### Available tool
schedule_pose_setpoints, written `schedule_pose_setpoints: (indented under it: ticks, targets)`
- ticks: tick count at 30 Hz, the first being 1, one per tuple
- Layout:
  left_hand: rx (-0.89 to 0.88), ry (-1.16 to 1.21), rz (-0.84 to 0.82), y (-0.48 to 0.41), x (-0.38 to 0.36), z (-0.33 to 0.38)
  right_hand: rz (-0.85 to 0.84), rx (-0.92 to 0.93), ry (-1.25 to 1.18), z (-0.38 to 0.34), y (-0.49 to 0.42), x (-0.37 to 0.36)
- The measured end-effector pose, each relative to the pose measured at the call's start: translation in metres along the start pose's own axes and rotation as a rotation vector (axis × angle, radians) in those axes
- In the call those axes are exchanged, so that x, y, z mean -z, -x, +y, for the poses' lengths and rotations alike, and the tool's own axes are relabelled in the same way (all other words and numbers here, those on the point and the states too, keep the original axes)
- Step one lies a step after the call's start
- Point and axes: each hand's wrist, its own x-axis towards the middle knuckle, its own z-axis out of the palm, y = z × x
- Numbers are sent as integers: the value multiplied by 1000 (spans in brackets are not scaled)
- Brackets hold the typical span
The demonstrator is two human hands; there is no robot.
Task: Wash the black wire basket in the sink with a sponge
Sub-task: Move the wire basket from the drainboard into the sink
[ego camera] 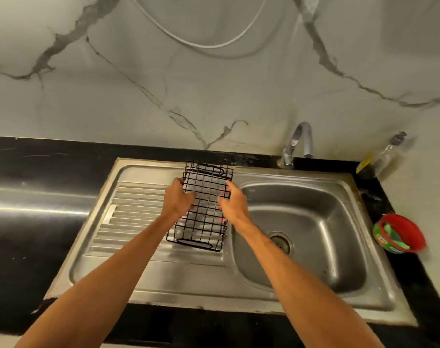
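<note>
The black wire basket (204, 217) is long and narrow and sits over the steel drainboard (128, 222), just left of the sink bowl (311, 237). My left hand (177, 198) grips its left long side, fingers curled round the wires. My right hand (232, 200) grips the right long side, fingertips hooked into the mesh. A green sponge (393, 238) lies in a red and green tub (412, 227) on the counter to the right of the sink.
A chrome tap (298, 144) stands behind the bowl with no water running. A dish-soap bottle (379, 159) leans against the marble wall at the right. Black counter (38, 197) stretches to the left. The drain (280, 241) sits in the bowl's near left part.
</note>
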Motion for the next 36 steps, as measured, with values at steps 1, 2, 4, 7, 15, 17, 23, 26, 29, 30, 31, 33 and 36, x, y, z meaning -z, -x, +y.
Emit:
schedule_pose_setpoints:
  ticks: [1, 2, 4, 7, 15, 17, 23, 26, 29, 30, 31, 33, 36]
  targets:
    - [-37, -36, -6, 8, -14, 10, 22, -5, -7, 7, 2, 19]
    - [-69, -64, -14, 19, -28, 21, 43, -9, -14, 16, 3, 38]
    - [-100, -80, -48, 38, -59, 38, 76, -7, -18, 33, 11, 74]
    - [-137, -63, -100, 65, -112, 59, 102, -36, -11, 64, 23, 133]
    - [-118, -94, -208, 94, -215, 82, 70, -64, 90, 140, 26, 220]
    - [-93, -116, -216, 93, -231, 80, 45, -78, 115, 158, 17, 222]
    - [-16, -142, -204, 71, -267, 51, -10, -161, 188, 206, -19, 208]
    - [41, -143, -214, 61, -282, 33, -20, -208, 219, 222, -31, 198]
    - [80, -145, -223, 49, -295, 15, -30, -216, 264, 231, -43, 188]
    - [85, -155, -226, 46, -298, 10, -38, -218, 281, 233, -45, 185]
    - [92, -159, -230, 42, -302, 3, -45, -226, 295, 236, -47, 181]
    - [96, -158, -247, 37, -307, -6, -58, -238, 317, 241, -49, 176]
    - [93, -148, -258, 34, -314, -14, -42, -245, 348, 247, -51, 172]
